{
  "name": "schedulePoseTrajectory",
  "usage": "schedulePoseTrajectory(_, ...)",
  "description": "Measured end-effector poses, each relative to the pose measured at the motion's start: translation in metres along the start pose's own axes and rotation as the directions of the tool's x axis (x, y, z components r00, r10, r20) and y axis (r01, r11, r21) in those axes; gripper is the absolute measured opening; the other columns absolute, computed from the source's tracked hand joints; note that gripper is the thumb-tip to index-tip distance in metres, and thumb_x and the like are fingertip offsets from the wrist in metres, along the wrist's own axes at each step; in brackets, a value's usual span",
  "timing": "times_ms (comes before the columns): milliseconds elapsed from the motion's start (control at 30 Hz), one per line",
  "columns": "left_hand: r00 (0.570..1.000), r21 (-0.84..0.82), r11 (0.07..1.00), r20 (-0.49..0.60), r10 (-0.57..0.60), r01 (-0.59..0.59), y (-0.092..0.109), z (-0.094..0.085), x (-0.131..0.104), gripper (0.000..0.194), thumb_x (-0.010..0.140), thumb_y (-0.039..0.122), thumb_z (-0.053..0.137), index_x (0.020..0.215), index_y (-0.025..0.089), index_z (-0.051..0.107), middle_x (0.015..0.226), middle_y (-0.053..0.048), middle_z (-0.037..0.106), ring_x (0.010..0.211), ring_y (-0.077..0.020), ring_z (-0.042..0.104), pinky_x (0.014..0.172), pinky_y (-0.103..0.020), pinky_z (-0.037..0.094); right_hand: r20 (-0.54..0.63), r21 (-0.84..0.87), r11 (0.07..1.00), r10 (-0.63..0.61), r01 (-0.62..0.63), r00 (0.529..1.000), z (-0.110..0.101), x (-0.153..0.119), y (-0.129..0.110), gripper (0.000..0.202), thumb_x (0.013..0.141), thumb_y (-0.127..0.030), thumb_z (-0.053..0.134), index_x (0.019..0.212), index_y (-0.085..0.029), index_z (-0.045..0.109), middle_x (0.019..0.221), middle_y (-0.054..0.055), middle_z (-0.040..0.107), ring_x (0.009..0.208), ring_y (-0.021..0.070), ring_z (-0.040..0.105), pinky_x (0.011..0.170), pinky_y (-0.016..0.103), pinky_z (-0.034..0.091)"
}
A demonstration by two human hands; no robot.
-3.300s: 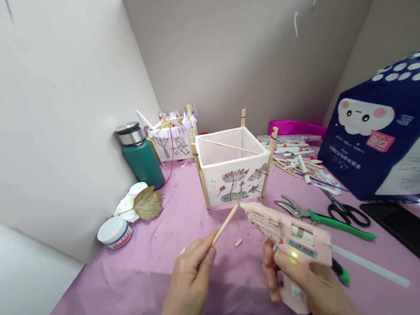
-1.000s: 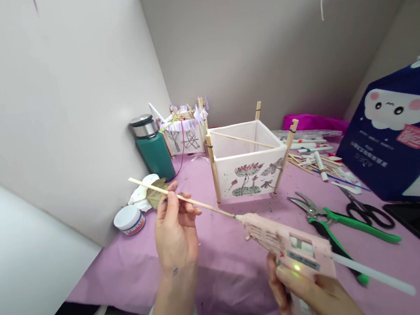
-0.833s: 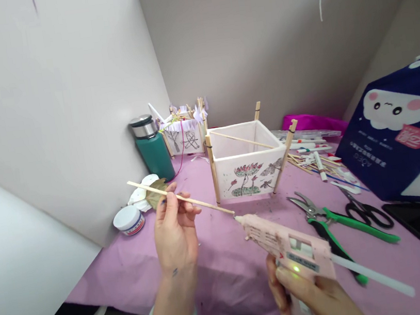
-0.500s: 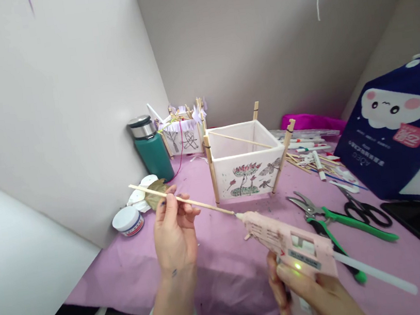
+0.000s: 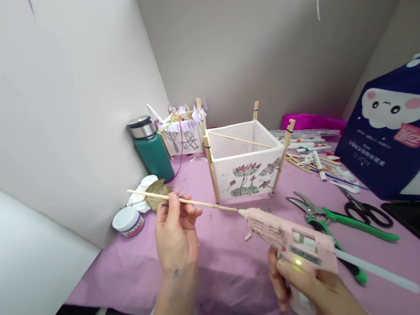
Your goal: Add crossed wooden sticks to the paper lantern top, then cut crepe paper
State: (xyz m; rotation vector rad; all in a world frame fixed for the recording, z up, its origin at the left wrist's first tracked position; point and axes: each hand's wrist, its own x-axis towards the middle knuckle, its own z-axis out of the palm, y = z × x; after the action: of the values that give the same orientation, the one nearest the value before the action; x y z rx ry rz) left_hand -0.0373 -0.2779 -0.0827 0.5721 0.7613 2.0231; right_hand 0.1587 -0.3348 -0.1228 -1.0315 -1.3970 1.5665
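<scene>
Levelling slightly since the earlier frame, the loose stick is hovering over the surface toward its near edge, unattached; the left hand is pinching it, the right hand wrapping the glue gun, nozzle at the tip. Beyond, the white box is already carrying corner posts and a crossing stick.

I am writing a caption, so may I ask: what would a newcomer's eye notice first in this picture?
Likely the pink glue gun in the right hand, low and right of centre, its nozzle at or very near one end of the wooden stick in the left hand. Beyond them, near the middle, stands the white open box with flowers pictured on its front. At far right, the large dark-blue package may also draw the eye.
</scene>
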Motion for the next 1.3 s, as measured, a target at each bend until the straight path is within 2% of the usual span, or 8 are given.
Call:
schedulePoseTrajectory(467,1.000,0.019,1.000,-0.016,0.013,-0.012,0.000,0.000,-0.001,0.018,0.073,0.023,0.075,0.073,0.015,0.058,0.064,0.005,0.061,0.051,-0.0045,0.056,0.056,-0.017,0.051,-0.087,0.055,0.998,0.024,-0.019,0.996,0.005,-0.001,0.001,0.043,0.083,-0.058,0.051,0.075,-0.016,0.057,0.057,0.001,0.054,0.053,0.0137,0.051,0.056,0.028,0.041)
schedulePoseTrajectory(667,0.999,0.024,0.999,-0.018,0.046,-0.046,0.006,0.000,0.003,0.016,0.073,0.022,0.075,0.075,0.015,0.061,0.065,0.004,0.061,0.053,-0.0047,0.056,0.056,-0.016,0.050,-0.078,-0.250,0.966,-0.079,0.057,0.994,-0.003,0.005,0.005,0.039,0.088,-0.053,0.046,0.075,-0.019,0.059,0.062,0.003,0.059,0.058,0.0167,0.055,0.058,0.029,0.042)
schedulePoseTrajectory(767,0.989,0.101,0.984,0.040,0.145,-0.148,0.027,0.004,0.009,0.012,0.078,0.023,0.071,0.082,0.014,0.065,0.067,0.002,0.061,0.052,-0.0050,0.054,0.051,-0.016,0.048,-0.009,-0.576,0.808,-0.157,0.123,0.988,0.003,0.016,-0.005,0.030,0.086,-0.048,0.051,0.083,-0.020,0.060,0.072,0.005,0.065,0.062,0.0190,0.058,0.059,0.029,0.040)
schedulePoseTrajectory(867,0.943,0.178,0.930,0.146,0.299,-0.322,0.061,0.020,0.016,0.012,0.085,0.024,0.063,0.092,0.016,0.069,0.067,0.001,0.060,0.050,-0.0049,0.050,0.045,-0.016,0.044,0.134,-0.823,0.535,-0.143,0.190,0.981,0.026,0.036,-0.020,0.025,0.088,-0.040,0.050,0.093,-0.018,0.060,0.078,0.007,0.068,0.068,0.0226,0.062,0.061,0.031,0.040)
schedulePoseTrajectory(1033,0.748,0.277,0.709,0.403,0.527,-0.649,0.108,0.069,0.029,0.014,0.089,0.022,0.058,0.089,0.020,0.071,0.066,0.002,0.060,0.048,-0.0055,0.048,0.041,-0.019,0.042,0.280,-0.948,0.102,-0.175,0.301,0.944,0.079,0.097,-0.020,0.027,0.089,-0.036,0.050,0.101,-0.013,0.059,0.088,0.014,0.067,0.081,0.0273,0.064,0.065,0.036,0.045)
schedulePoseTrajectory(1100,0.698,0.293,0.668,0.530,0.481,-0.683,0.113,0.091,0.037,0.012,0.088,0.021,0.059,0.089,0.020,0.071,0.064,0.002,0.061,0.046,-0.0056,0.049,0.041,-0.020,0.043,0.291,-0.954,0.026,-0.169,0.299,0.942,0.093,0.122,-0.013,0.026,0.088,-0.031,0.051,0.104,-0.012,0.059,0.093,0.016,0.066,0.085,0.0272,0.063,0.066,0.037,0.046)
schedulePoseTrajectory(1167,0.693,0.337,0.678,0.627,0.357,-0.654,0.110,0.113,0.046,0.011,0.087,0.018,0.059,0.089,0.018,0.070,0.061,0.002,0.060,0.045,-0.0058,0.051,0.041,-0.019,0.044,0.238,-0.970,0.017,-0.149,0.243,0.960,0.100,0.137,-0.008,0.032,0.087,-0.032,0.053,0.108,-0.009,0.059,0.098,0.017,0.065,0.087,0.0279,0.062,0.069,0.039,0.047)
schedulePoseTrajectory(1300,0.684,0.472,0.651,0.723,0.100,-0.595,0.095,0.149,0.071,0.009,0.086,0.020,0.060,0.085,0.015,0.067,0.058,0.001,0.059,0.043,-0.0056,0.052,0.043,-0.019,0.046,0.257,-0.963,0.029,-0.216,0.269,0.942,0.084,0.128,-0.016,0.048,0.083,-0.051,0.058,0.107,-0.010,0.061,0.102,0.017,0.064,0.095,0.0306,0.058,0.076,0.042,0.046)
